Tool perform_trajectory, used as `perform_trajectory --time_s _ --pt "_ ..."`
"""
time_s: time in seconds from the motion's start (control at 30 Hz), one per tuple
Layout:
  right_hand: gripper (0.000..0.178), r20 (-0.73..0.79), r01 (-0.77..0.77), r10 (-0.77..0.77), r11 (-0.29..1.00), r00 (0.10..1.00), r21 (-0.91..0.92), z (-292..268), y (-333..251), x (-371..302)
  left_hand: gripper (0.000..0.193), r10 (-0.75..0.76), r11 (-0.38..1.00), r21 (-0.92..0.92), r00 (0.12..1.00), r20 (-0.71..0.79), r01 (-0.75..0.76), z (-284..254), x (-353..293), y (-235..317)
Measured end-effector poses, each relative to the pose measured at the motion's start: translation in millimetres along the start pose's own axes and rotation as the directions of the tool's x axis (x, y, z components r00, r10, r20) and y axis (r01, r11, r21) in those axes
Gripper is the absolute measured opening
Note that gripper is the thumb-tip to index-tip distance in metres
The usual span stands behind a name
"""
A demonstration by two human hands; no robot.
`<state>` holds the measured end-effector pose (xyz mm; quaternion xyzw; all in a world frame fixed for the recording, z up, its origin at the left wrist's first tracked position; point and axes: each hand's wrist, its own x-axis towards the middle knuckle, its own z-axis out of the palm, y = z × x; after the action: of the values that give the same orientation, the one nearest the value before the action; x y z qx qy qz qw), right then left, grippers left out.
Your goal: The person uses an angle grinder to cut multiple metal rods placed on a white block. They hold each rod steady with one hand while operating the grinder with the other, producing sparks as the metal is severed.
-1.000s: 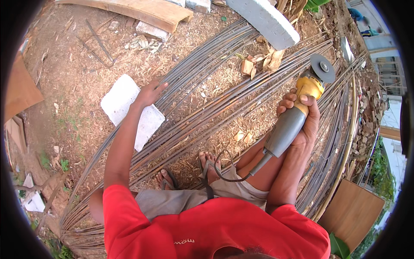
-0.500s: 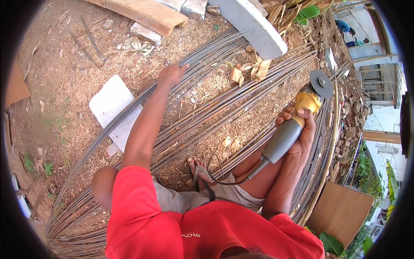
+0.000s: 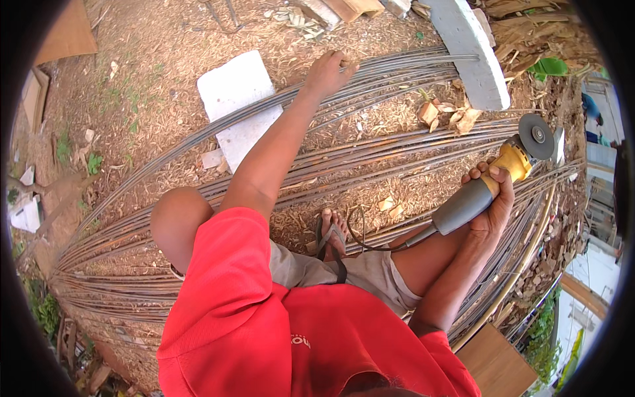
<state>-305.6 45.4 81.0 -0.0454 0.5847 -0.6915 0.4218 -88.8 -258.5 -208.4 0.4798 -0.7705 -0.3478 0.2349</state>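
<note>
Bare brown ground (image 3: 152, 99) strewn with wood chips and dry leaves fills the frame. Across it, from lower left to upper right, lie long thin rusty steel reinforcing rods (image 3: 370, 155) in curved bundles. A white foam slab (image 3: 235, 89) lies under them at upper centre, and a grey concrete block (image 3: 471, 49) at upper right. At right, the right hand (image 3: 493, 202) has its grip wrapped tight around a yellow-and-grey angle grinder (image 3: 486, 182), held above the rods. At top centre, the left hand (image 3: 329, 71) rests its curled fingers on a rod bundle.
</note>
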Motion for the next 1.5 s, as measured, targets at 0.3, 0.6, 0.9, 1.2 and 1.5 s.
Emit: perform_trajectory --time_s 0.3,0.6,0.9,1.2,1.5 --pt "0.021 0.161 -0.048 0.106 0.942 0.981 -0.332 58 56 22 0.041 0.13 0.938 0.346 0.953 -0.274 -0.029 -143 -183 -129" --pt "0.026 0.382 0.058 0.233 0.786 0.894 -0.615 105 148 20 0.048 0.036 0.947 0.321 0.987 -0.154 0.015 -150 -206 -166" --pt "0.044 0.376 0.084 0.293 0.682 0.879 -0.727 110 280 43 0.082 -0.198 0.855 0.431 0.949 -0.247 0.29 -191 -229 -156" --pt "0.055 0.369 0.079 0.349 0.626 0.861 -0.776 110 310 64 0.119 -0.584 0.753 0.502 0.783 0.213 0.426 -238 -228 -193" --pt "0.049 0.349 0.089 0.333 0.6 0.876 -0.795 114 321 69 0.117 -0.453 0.83 0.474 0.85 0.268 0.293 -240 -233 -201"
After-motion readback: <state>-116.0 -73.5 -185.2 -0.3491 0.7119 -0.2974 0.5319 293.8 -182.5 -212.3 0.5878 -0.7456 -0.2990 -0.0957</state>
